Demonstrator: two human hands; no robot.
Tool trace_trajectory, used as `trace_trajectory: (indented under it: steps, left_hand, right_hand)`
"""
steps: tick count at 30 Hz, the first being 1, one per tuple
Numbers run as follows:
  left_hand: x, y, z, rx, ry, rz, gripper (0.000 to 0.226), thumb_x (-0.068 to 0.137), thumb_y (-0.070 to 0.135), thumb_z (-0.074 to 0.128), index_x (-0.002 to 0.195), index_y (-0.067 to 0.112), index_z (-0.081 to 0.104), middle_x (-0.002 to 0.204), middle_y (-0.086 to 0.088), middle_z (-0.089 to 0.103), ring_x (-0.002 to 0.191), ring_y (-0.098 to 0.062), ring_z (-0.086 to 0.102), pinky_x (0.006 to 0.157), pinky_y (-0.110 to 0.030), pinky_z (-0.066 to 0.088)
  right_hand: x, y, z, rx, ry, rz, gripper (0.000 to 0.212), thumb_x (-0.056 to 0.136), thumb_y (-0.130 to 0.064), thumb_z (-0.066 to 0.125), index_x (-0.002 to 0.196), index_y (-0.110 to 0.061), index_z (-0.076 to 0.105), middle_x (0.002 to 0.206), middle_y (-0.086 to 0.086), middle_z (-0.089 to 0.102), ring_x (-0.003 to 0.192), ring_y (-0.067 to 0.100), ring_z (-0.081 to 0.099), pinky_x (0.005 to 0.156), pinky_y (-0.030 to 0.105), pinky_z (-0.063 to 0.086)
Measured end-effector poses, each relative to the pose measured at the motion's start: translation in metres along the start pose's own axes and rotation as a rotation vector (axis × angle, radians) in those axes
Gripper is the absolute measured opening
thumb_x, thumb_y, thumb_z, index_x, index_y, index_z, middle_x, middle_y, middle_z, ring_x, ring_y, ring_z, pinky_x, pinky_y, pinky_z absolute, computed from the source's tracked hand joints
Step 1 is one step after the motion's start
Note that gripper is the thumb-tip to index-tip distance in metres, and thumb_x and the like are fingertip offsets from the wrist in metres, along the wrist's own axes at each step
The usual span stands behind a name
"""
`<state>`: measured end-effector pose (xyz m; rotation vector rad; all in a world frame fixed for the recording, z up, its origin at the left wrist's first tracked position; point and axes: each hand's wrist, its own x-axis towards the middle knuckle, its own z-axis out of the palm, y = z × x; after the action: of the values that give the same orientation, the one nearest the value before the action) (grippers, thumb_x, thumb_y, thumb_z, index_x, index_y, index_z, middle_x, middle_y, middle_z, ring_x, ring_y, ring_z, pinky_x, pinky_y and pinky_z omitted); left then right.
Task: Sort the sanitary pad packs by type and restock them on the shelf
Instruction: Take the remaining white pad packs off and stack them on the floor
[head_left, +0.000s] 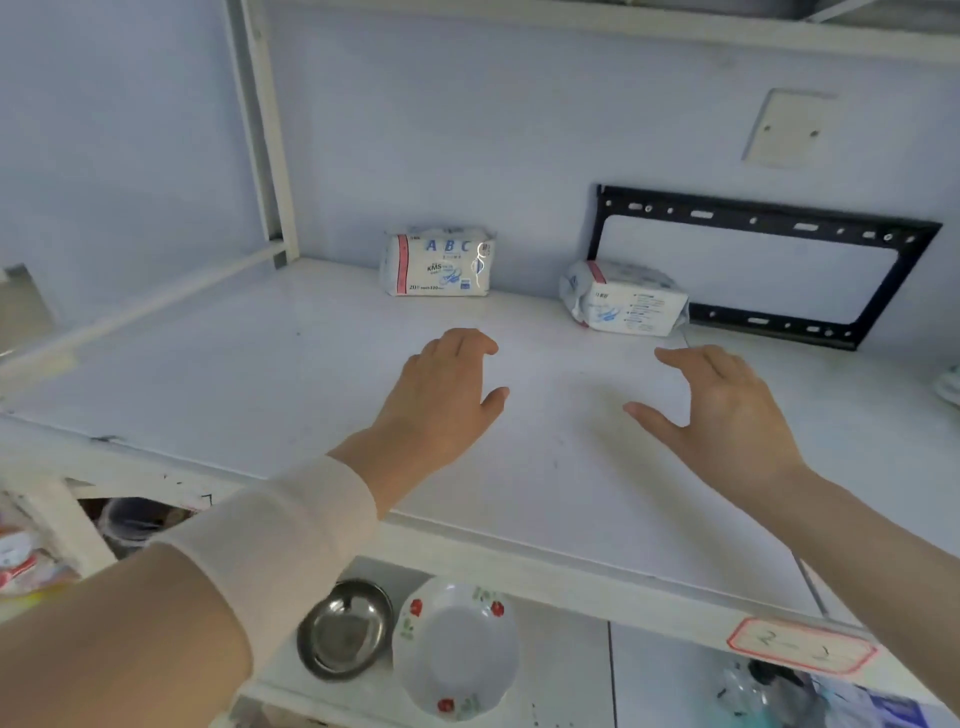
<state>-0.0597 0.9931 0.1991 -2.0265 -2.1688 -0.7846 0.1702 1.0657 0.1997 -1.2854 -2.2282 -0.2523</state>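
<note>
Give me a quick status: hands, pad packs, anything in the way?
Left hand, right hand open, empty, over shelf. ABC pack upright at back wall; second pack to its right, apart. Nothing between hands and packs.

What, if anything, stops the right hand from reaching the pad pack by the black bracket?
Likely nothing, so probably yes. The right hand hangs open and empty above the shelf; only bare shelf lies between it and the pad pack. The black bracket stands behind the pack, not in front.
</note>
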Motion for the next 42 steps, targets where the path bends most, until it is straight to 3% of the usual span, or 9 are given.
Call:
trace_trajectory:
  steps: [4, 9, 13, 16, 20, 25, 32, 36, 42]
  left_hand:
    - [0.050, -0.031, 0.012, -0.080, 0.031, -0.078, 0.050, 0.091, 0.034, 0.052, 0.135, 0.016, 0.036, 0.140, -0.003, 0.037, 0.126, -0.021, 0.039, 0.104, -0.032, 0.031]
    - [0.109, -0.077, 0.031, -0.157, 0.059, -0.156, 0.064, 0.087, 0.038, 0.059, 0.140, 0.016, 0.030, 0.142, -0.007, 0.033, 0.129, -0.025, 0.037, 0.106, -0.037, 0.031]
    - [0.156, -0.116, 0.041, -0.268, 0.145, -0.203, 0.073, 0.078, 0.044, 0.066, 0.137, 0.012, 0.037, 0.134, -0.012, 0.041, 0.125, -0.028, 0.040, 0.102, -0.041, 0.037]
    - [0.175, -0.135, 0.053, -0.375, 0.186, -0.314, 0.080, 0.081, 0.037, 0.067, 0.143, 0.011, 0.023, 0.141, -0.013, 0.031, 0.133, -0.025, 0.028, 0.105, -0.035, 0.027]
    - [0.195, -0.158, 0.067, -0.523, 0.186, -0.446, 0.094, 0.079, 0.040, 0.067, 0.147, 0.014, 0.007, 0.151, -0.015, 0.014, 0.136, -0.029, 0.027, 0.110, -0.038, 0.024]
    - [0.220, -0.182, 0.079, -0.597, 0.214, -0.526, 0.099, 0.078, 0.046, 0.067, 0.148, 0.015, 0.003, 0.153, -0.014, 0.011, 0.137, -0.031, 0.025, 0.110, -0.040, 0.023]
    - [0.253, -0.198, 0.092, -0.697, 0.264, -0.532, 0.106, 0.074, 0.045, 0.071, 0.148, 0.015, 0.001, 0.154, -0.010, 0.016, 0.138, -0.029, 0.025, 0.111, -0.041, 0.023]
    - [0.263, -0.210, 0.096, -0.746, 0.278, -0.531, 0.107, 0.074, 0.042, 0.072, 0.148, 0.015, 0.001, 0.154, -0.010, 0.017, 0.138, -0.028, 0.026, 0.111, -0.040, 0.023]
    - [0.273, -0.222, 0.097, -0.868, 0.250, -0.523, 0.101, 0.079, 0.032, 0.070, 0.147, 0.008, 0.000, 0.150, -0.011, 0.029, 0.135, -0.023, 0.032, 0.107, -0.034, 0.025]
  right_hand:
    - [0.050, 0.009, 0.021, 0.134, -0.012, 0.250, 0.069, 0.078, -0.049, 0.063, 0.132, -0.009, 0.047, 0.133, 0.010, 0.048, 0.125, 0.026, 0.042, 0.102, 0.039, 0.036]
    - [0.111, 0.034, 0.061, 0.312, -0.007, 0.538, 0.082, 0.075, -0.060, 0.061, 0.137, -0.010, 0.039, 0.137, 0.010, 0.046, 0.126, 0.026, 0.042, 0.100, 0.038, 0.038]
    - [0.146, 0.052, 0.084, 0.371, 0.009, 0.704, 0.088, 0.078, -0.062, 0.057, 0.143, -0.009, 0.028, 0.143, 0.011, 0.039, 0.129, 0.029, 0.038, 0.093, 0.035, 0.039]
    - [0.161, 0.063, 0.099, 0.388, 0.033, 0.809, 0.087, 0.080, -0.060, 0.056, 0.142, -0.004, 0.029, 0.141, 0.013, 0.040, 0.125, 0.030, 0.042, 0.083, 0.031, 0.037]
    - [0.176, 0.079, 0.124, 0.486, 0.071, 0.960, 0.090, 0.073, -0.067, 0.058, 0.129, 0.001, 0.042, 0.123, 0.016, 0.053, 0.106, 0.031, 0.052, 0.078, 0.034, 0.041]
    - [0.199, 0.091, 0.143, 0.586, 0.117, 1.053, 0.096, 0.070, -0.070, 0.059, 0.131, 0.001, 0.038, 0.125, 0.015, 0.051, 0.111, 0.032, 0.051, 0.092, 0.039, 0.044]
    - [0.225, 0.107, 0.154, 0.613, 0.126, 1.140, 0.104, 0.064, -0.083, 0.048, 0.129, -0.003, 0.037, 0.119, 0.013, 0.053, 0.104, 0.028, 0.052, 0.082, 0.037, 0.043]
    - [0.227, 0.113, 0.160, 0.581, 0.127, 1.188, 0.111, 0.058, -0.087, 0.046, 0.128, -0.001, 0.037, 0.119, 0.014, 0.053, 0.111, 0.031, 0.050, 0.092, 0.040, 0.043]
    - [0.228, 0.111, 0.160, 0.822, 0.138, 1.147, 0.076, 0.065, -0.055, 0.075, 0.118, -0.006, 0.050, 0.104, 0.009, 0.061, 0.092, 0.025, 0.059, 0.090, 0.038, 0.050]
